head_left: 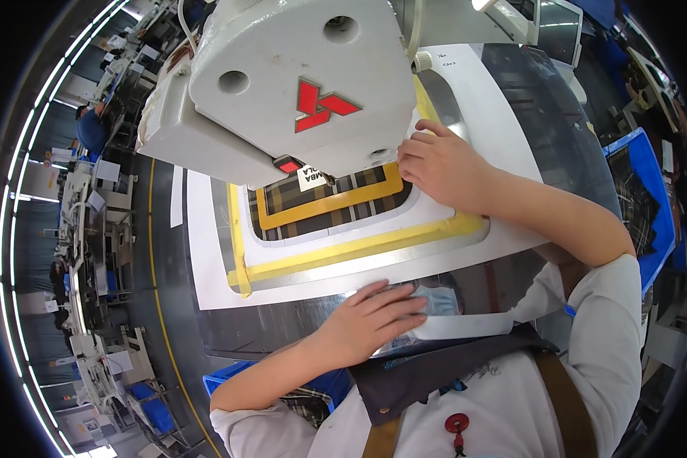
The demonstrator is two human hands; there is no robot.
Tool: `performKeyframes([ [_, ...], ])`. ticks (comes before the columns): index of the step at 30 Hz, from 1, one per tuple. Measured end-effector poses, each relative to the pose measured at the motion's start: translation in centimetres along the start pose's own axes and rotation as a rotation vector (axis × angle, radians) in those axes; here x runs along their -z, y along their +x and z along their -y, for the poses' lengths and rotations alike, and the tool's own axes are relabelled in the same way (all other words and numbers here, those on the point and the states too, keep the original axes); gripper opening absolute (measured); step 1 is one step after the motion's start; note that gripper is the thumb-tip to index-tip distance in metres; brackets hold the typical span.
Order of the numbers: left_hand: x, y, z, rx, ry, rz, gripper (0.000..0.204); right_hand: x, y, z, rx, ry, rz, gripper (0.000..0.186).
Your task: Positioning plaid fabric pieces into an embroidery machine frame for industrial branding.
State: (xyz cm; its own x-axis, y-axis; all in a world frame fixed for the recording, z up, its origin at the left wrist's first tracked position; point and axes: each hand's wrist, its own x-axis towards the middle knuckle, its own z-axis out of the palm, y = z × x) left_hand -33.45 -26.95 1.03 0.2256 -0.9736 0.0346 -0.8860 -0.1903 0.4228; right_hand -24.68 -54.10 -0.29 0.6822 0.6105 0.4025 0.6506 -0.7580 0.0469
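My left hand [378, 317] lies with its fingers stretched out at the table's front edge, beside a pale blue face mask [439, 300]. My right hand [439, 164] has its fingers bent at the right end of a yellow rectangular frame [328, 204], close against the sewing machine head [305, 84]; whatever its fingertips hold is hidden. Dark plaid fabric [294, 197] shows inside and around that frame. A small white printed label [311, 178] sits on the fabric under the machine head. Yellow tape [359, 248] borders the white sheet around the fabric.
A large white sheet [504, 145] covers much of the dark table [546, 99]. Blue bins [653, 175] with plaid fabric stand at the right and below my left forearm. A screen [559, 30] is at the back right. More machines [91, 282] line the left beyond a floor line.
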Motion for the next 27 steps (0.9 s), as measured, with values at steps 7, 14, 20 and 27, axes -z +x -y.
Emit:
performKeyframes([
  [7, 0.5, -1.3, 0.8, 0.083, 0.078, -0.213, 0.047, 2.2, 1.6, 1.3, -0.128, 0.063, 0.268, 0.011],
  [14, 1.9, -4.4, 0.1, 0.121, 0.074, -0.173, 0.043, 2.9, 0.9, 1.4, 0.004, -0.183, 0.204, 0.012],
  [20, 4.4, -7.6, 0.6, 0.141, 0.041, -0.216, 0.04, 4.6, 0.0, 2.2, -0.176, -0.163, 0.241, 0.011],
  [27, 6.6, -10.1, 1.3, 0.149, 0.081, -0.289, 0.039, 6.9, -0.6, 2.2, -0.539, 0.376, 0.115, 0.021],
])
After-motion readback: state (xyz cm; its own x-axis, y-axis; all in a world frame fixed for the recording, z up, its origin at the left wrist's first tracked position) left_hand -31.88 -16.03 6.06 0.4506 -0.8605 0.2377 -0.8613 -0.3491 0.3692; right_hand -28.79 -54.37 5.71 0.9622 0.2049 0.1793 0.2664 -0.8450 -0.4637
